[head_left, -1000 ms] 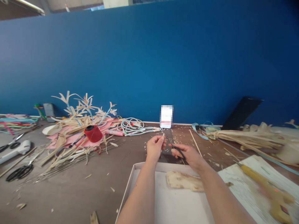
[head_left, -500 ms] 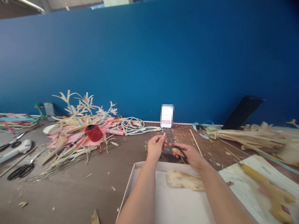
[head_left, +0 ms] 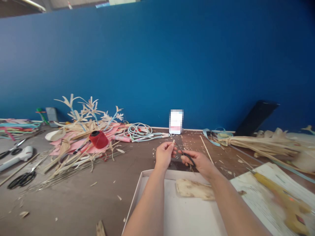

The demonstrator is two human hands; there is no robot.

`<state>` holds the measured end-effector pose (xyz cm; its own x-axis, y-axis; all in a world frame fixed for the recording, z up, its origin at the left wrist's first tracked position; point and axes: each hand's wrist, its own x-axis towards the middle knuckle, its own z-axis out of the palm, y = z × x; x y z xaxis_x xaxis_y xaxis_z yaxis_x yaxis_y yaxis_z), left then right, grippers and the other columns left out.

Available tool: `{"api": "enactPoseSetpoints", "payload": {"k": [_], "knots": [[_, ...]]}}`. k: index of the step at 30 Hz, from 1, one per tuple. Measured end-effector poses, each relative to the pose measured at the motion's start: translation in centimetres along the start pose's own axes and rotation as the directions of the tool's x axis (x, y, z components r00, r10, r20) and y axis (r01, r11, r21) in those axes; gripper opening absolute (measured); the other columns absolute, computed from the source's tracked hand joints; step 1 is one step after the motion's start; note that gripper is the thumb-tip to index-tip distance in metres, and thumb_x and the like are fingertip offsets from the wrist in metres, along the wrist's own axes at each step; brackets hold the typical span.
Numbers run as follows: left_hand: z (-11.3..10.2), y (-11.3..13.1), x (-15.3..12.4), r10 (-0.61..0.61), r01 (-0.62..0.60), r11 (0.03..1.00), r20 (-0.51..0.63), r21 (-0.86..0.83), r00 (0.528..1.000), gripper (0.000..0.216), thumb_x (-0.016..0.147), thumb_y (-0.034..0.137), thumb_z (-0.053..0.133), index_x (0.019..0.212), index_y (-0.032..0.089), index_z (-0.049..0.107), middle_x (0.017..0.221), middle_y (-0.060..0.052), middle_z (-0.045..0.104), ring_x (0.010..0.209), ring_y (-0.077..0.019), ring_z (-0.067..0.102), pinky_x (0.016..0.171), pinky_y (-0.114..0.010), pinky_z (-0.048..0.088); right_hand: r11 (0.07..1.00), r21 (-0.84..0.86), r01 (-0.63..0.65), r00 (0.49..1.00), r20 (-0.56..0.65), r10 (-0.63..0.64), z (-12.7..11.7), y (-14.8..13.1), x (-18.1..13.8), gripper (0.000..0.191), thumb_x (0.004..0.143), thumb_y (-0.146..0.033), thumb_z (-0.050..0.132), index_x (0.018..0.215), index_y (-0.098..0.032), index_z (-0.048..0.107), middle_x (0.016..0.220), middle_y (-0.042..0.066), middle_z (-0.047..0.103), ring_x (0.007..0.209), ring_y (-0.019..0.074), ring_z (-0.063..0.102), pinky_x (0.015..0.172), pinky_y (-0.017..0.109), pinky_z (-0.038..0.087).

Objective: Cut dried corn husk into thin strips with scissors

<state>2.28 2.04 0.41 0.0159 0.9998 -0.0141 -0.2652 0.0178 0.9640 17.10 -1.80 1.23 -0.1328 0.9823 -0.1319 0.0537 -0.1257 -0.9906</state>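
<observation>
Here, the left hand [head_left: 164, 154] pinches a sliver [head_left: 173, 142], the right hand [head_left: 199, 161] grips scissors [head_left: 189, 158], the paper [head_left: 254, 196] illegible.

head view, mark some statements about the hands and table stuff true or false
1. The right hand holds a dark scissors-like tool. True.
2. The left hand grips a red spool. False: the left hand pinches a small pale piece.
3. A wood-like slab lies in the white box. True.
4. A yellow tool lies in the white box. False: the yellow tool lies on paper to its right.
5. A lit screen stands before the blue panel. True.
</observation>
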Motion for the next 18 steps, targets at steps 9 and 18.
{"api": "enactPoseSetpoints", "payload": {"k": [9,18], "knots": [[-0.04,-0.09,0.12,-0.006,0.006,1.0,0.002,-0.011,1.0,0.026,0.069,0.036,0.06,0.082,0.014,0.064,0.066,-0.002,0.061,0.049,-0.0077,0.051,0.044,-0.018,0.041,0.999,-0.053,0.007,1.0,-0.012,-0.008,0.34,-0.45,-0.16,0.053,0.065,-0.042,0.068,0.11,-0.016,0.062,0.066,0.0,0.06,0.059,0.0113,0.048,0.06,0.025,0.038],[-0.06,-0.16,0.08,-0.011,0.011,1.0,-0.001,0.024,1.0,0.024,0.071,0.033,0.058,0.084,0.015,0.065,0.067,-0.002,0.063,0.05,-0.0074,0.051,0.043,-0.017,0.038,0.998,-0.057,0.025,0.999,-0.036,-0.027,0.33,-0.37,-0.07,0.05,0.063,-0.043,0.069,0.105,-0.016,0.064,0.067,0.0,0.062,0.06,0.0118,0.05,0.06,0.025,0.039]]}}
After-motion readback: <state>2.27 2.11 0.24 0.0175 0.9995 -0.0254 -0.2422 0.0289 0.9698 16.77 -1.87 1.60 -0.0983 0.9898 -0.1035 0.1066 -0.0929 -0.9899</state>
